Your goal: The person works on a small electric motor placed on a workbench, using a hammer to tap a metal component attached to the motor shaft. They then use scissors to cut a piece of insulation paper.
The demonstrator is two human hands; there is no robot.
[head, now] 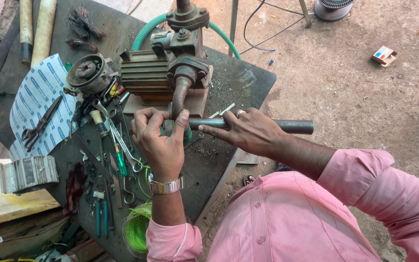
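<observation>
Both hands are closed on the work: left hand (160, 140) wrapped around the pump's pipe elbow (180, 99), right hand (248, 130) gripping the grey pipe (294, 126) being lined up; steady alignment's probably needed.

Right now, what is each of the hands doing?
Left hand: closed around the pipe joint below the pump.
Right hand: closed on the dark metal pipe.

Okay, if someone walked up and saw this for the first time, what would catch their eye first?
Likely the two hands at centre: the left hand grips a pipe joint while the right hand rests on a dark metal pipe sticking out to the right. Just behind stands a grimy water pump, with scattered tools at left.
</observation>
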